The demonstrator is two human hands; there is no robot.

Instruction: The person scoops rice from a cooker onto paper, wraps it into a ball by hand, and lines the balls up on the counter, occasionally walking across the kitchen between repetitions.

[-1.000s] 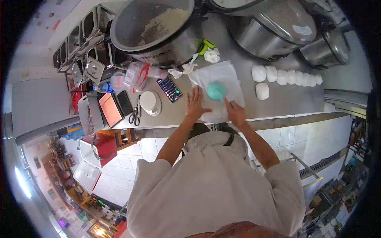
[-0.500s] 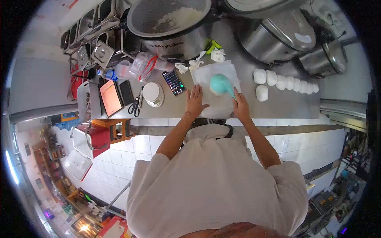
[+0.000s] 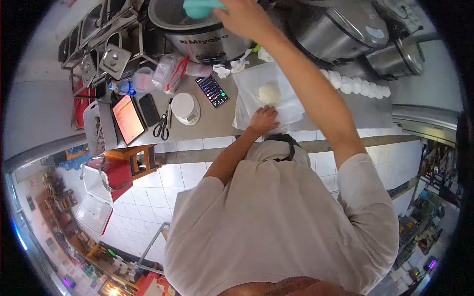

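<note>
The step in hand looks like handling a scoop at the rice cooker, with one portion already turned out. The right hand (image 3: 242, 17), at the far edge, is closed around the handle of a turquoise scoop (image 3: 197, 9) over the mouth of the Miyako rice cooker (image 3: 202, 47). I judge that the move calls for clearing the cooker's rim without knocking it, and for a steady sheet on the near side. The left hand (image 3: 264, 120), well apart from the right, grips nothing visible; its fingers rest on the white sheet (image 3: 247, 89), at the near side of the rounded rice mound (image 3: 269, 92).

The cooker stands uncovered, showing its grey inner wall; whether the scoop holds rice cannot be told. A larger steel cooker (image 3: 340, 37) to the right is lidded, its contents hidden. At left, clear plastic containers (image 3: 168, 74) lie near the phone (image 3: 212, 91); on the floor, a red cooler (image 3: 121, 177) has its lid open.
</note>
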